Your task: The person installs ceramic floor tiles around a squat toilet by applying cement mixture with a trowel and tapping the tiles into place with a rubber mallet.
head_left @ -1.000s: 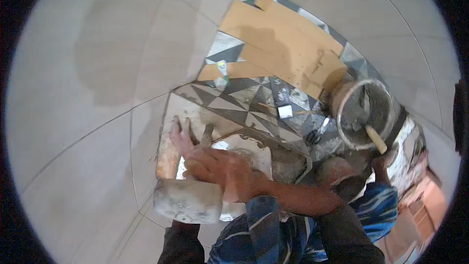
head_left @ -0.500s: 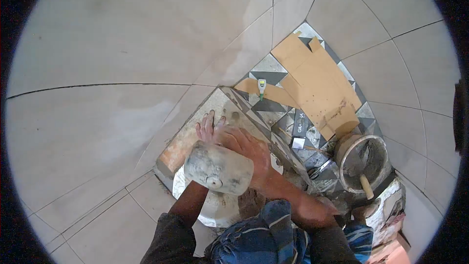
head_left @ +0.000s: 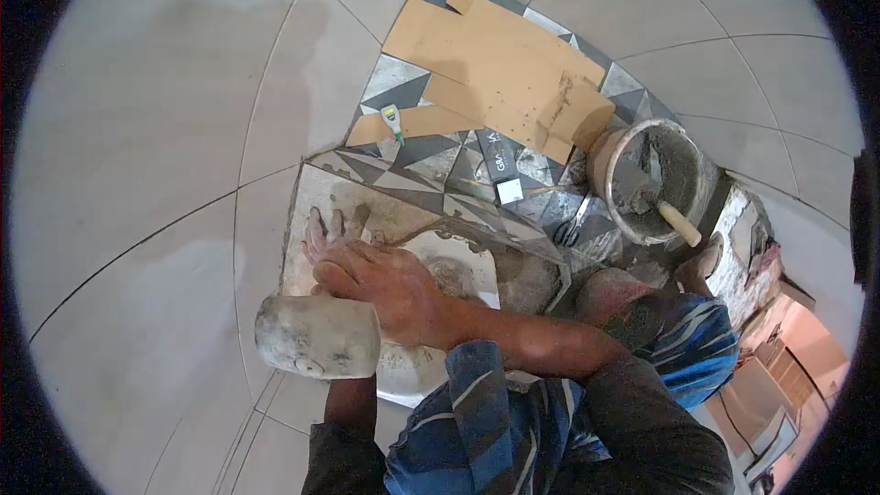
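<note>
A whitish mallet head (head_left: 316,337), smudged black, is raised close to the camera and covers my left wrist. My right hand (head_left: 380,284) is curled just above it, closed around the mallet's handle, which is mostly hidden. Beneath it, my left hand (head_left: 323,234) rests with spread, pale fingertips on a dusty beige tile (head_left: 316,191) at the wall corner; its palm is hidden. Beside the hands, a white pan (head_left: 477,266) is set into the raised ledge, partly under my right forearm, with wet mortar (head_left: 527,280) along its right side.
A bucket of mortar (head_left: 628,183) stands at the right with a wooden-handled trowel (head_left: 678,223) in it. Flattened cardboard (head_left: 513,64) covers part of the patterned floor. A small white-and-green tool (head_left: 392,121) lies left of a dark box (head_left: 498,154). Tiled walls (head_left: 165,174) enclose the corner.
The view has turned and shifted, so the floor items appear farther left or higher. Both hands and the mallet appear farther left; more of the white pan and mortar shows.
</note>
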A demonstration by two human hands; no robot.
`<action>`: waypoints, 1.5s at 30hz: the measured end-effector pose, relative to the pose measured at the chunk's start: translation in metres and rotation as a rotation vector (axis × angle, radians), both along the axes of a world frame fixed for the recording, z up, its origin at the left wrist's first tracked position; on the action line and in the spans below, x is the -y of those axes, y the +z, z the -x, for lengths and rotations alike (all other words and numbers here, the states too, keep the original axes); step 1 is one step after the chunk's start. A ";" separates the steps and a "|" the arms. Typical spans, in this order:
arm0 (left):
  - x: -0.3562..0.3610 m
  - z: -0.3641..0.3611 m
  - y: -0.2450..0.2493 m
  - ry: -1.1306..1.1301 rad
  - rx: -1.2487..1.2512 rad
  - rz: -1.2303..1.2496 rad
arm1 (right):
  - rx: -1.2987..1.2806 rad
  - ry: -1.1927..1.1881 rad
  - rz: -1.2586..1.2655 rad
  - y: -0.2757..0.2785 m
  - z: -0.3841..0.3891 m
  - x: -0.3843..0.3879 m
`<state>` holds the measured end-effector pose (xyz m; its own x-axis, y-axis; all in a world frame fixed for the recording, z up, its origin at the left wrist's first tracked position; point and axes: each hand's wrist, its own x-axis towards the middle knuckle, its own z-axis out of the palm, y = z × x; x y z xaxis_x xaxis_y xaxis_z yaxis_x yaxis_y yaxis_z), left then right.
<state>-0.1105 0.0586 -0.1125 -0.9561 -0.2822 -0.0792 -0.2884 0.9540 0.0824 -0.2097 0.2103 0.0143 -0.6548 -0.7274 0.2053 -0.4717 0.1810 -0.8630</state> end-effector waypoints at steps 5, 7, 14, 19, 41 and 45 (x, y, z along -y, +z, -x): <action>0.000 0.006 0.012 -0.001 0.066 -0.029 | -0.009 0.017 -0.040 0.003 0.002 -0.006; -0.005 0.003 0.014 0.008 0.040 -0.024 | -0.020 0.020 0.011 0.003 0.000 -0.008; 0.019 -0.023 -0.054 0.277 -0.112 -0.672 | 0.016 0.056 -0.053 -0.006 -0.004 -0.007; 0.033 0.012 -0.054 0.475 -0.364 -0.937 | 0.409 0.081 0.044 0.010 0.027 -0.010; 0.006 0.005 0.012 0.230 -0.362 -0.144 | 0.026 0.187 -0.179 -0.014 0.026 0.025; -0.001 0.001 0.008 0.092 -0.252 -0.144 | 0.061 0.140 -0.303 0.002 0.044 0.004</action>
<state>-0.1117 0.0598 -0.1046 -0.9214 -0.3720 0.1121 -0.3266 0.8978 0.2954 -0.2534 0.2067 0.0168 -0.5486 -0.8331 -0.0708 -0.4589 0.3708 -0.8074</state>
